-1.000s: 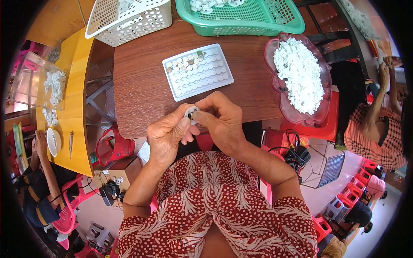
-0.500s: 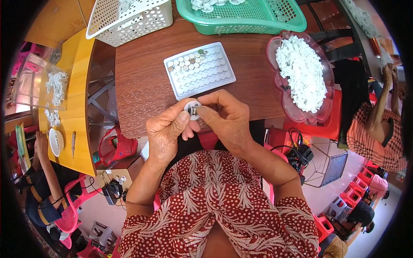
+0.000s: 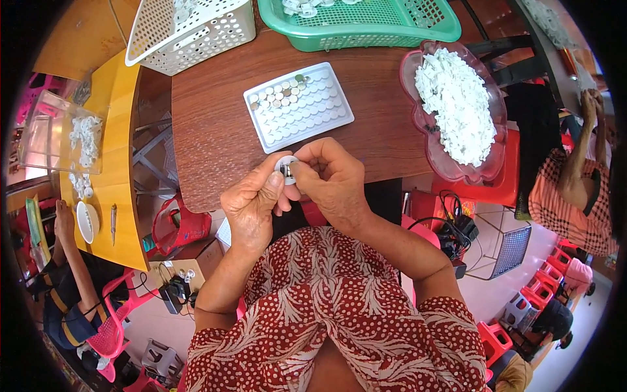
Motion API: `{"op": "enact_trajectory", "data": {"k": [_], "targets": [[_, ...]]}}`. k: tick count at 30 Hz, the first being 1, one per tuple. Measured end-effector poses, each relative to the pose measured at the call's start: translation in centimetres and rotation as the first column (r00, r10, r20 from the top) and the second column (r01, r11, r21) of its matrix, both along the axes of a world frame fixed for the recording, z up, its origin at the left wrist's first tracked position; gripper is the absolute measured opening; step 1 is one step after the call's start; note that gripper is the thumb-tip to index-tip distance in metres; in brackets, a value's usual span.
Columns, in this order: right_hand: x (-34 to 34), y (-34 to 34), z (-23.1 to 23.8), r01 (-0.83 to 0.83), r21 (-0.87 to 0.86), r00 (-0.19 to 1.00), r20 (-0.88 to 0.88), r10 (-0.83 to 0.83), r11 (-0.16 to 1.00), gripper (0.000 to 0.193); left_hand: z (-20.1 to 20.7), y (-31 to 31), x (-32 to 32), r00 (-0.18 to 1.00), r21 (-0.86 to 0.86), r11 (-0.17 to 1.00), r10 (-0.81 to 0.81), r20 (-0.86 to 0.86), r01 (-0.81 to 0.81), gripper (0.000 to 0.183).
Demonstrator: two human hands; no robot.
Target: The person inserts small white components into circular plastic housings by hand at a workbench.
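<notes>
Your fingers (image 3: 277, 181) on both sides are closed around one small round white part (image 3: 285, 166), pinched between left hand (image 3: 251, 206) and right hand (image 3: 333, 183) just off the near desk edge. The part sits at the fingertips, left thumb under it, right fingers over it from 3 o'clock; both hands equally near, touching it. It's round, so no long axis; its face tilts up toward you. At 12 o'clock, just beyond the hands, lies the white compartment tray (image 3: 299, 104) on the brown desk (image 3: 209, 144), its far-left rows filled, the rest empty. Bare desk between hands and tray. At 2 o'clock the pink dish (image 3: 450, 173) of white pieces; white basket (image 3: 196, 32) at 11, green basket (image 3: 366, 29) at 12, both well apart.
</notes>
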State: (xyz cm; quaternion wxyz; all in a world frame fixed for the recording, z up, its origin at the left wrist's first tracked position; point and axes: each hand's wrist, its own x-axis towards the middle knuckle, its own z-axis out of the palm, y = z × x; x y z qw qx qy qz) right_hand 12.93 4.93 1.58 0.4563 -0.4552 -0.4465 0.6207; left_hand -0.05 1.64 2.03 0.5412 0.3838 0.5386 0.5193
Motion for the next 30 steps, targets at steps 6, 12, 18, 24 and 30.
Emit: {"op": "enact_trajectory", "data": {"k": [6, 12, 18, 24, 30], "targets": [[0.0, 0.0, -0.4, -0.02, 0.009, 0.998, 0.055, 0.02, 1.0, 0.011, -0.5, 0.1, -0.3, 0.995, 0.006, 1.0, -0.023, 0.094, 0.023, 0.026], [-0.2, -0.4, 0.6, 0.028, -0.009, 0.996, -0.079, -0.029, 1.0, 0.009, -0.2, 0.3, 0.2, 0.981, -0.017, 0.999, 0.037, 0.19, -0.034, 0.028], [0.2, -0.6, 0.6, -0.01, -0.015, 0.995, -0.096, 0.008, 1.0, 0.008, -0.2, 0.1, 0.7, 0.985, -0.046, 0.995, 0.09, 0.144, -0.084, 0.032], [0.6, -1.0, 0.2, -0.021, -0.056, 0.99, -0.138, 0.013, 0.998, 0.006, -0.1, 0.2, 1.2, 0.985, -0.054, 0.992, 0.117, 0.126, -0.111, 0.03], [0.7, -1.4, 0.0, -0.007, 0.032, 0.998, -0.065, 0.009, 0.999, 0.006, -1.0, 0.0, 0.6, 0.985, 0.001, 0.995, 0.095, 0.144, -0.097, 0.026]]}}
